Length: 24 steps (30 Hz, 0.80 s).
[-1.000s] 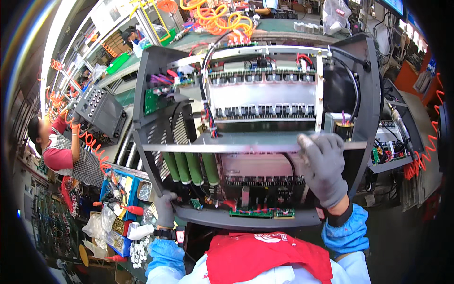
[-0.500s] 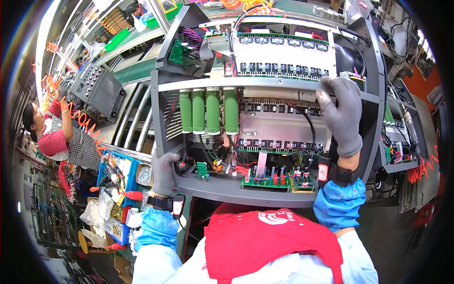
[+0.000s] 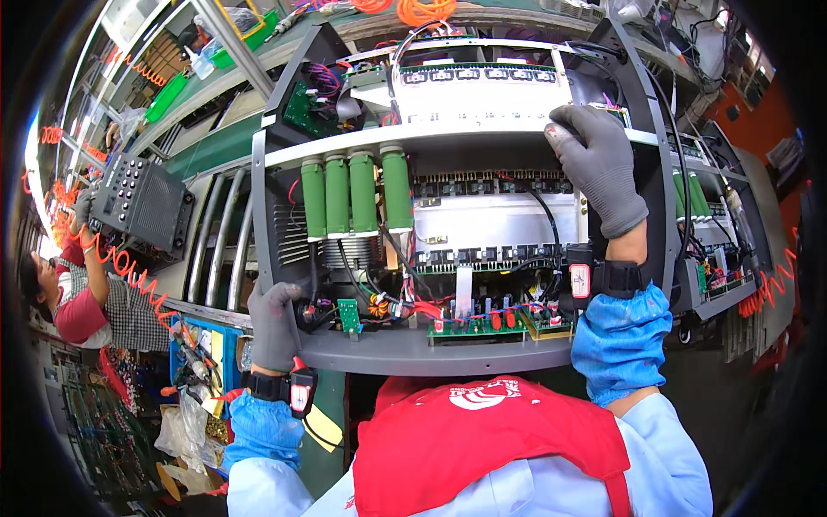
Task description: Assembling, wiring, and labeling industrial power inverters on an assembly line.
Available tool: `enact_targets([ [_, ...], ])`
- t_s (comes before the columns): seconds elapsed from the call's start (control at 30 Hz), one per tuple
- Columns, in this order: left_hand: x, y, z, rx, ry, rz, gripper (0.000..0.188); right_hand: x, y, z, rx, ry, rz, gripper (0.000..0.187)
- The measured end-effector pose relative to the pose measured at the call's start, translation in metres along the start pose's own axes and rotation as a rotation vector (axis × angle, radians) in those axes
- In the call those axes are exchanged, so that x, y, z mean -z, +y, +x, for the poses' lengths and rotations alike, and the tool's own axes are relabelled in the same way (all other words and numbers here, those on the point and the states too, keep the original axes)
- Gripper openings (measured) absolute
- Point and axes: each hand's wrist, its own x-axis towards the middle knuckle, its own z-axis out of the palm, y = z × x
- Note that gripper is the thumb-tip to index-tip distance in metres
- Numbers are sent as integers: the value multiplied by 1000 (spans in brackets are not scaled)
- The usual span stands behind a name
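A large dark grey metal chassis [image 3: 405, 351] full of electronics stands in front of me. My left hand [image 3: 276, 327], in a grey glove, is closed on its near left corner. My right hand [image 3: 599, 168], gloved alike, curls its fingers over the right part of the pale metal crossbar [image 3: 465, 138] that spans the chassis. Under the bar at left sit several green cylindrical resistors [image 3: 362, 191]. Rows of black components line silver heat sinks [image 3: 491, 226]. Along the near edge lie a green circuit board [image 3: 482, 332] and bundled wires [image 3: 383, 303].
Metal rollers [image 3: 226, 241] run off to the left, where a co-worker [image 3: 90, 302] handles a dark box with knobs [image 3: 138, 202]. Blue bins [image 3: 226, 345] with tools and bags are by my left arm. Another open chassis [image 3: 719, 224] stands at right.
The chassis and surroundings sit further left in the view. Its crossbar now covers more of the far components. Both hands keep their places on the chassis.
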Motion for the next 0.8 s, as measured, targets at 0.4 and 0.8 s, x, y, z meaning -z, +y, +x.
enact_targets([
  [0.4,-18,7,-14,86,1,-258,34,5,1,-5,135,65,46,20],
  [0.8,-26,8,-14,113,30,-169,54,4,4,-8,179,109,83,18],
])
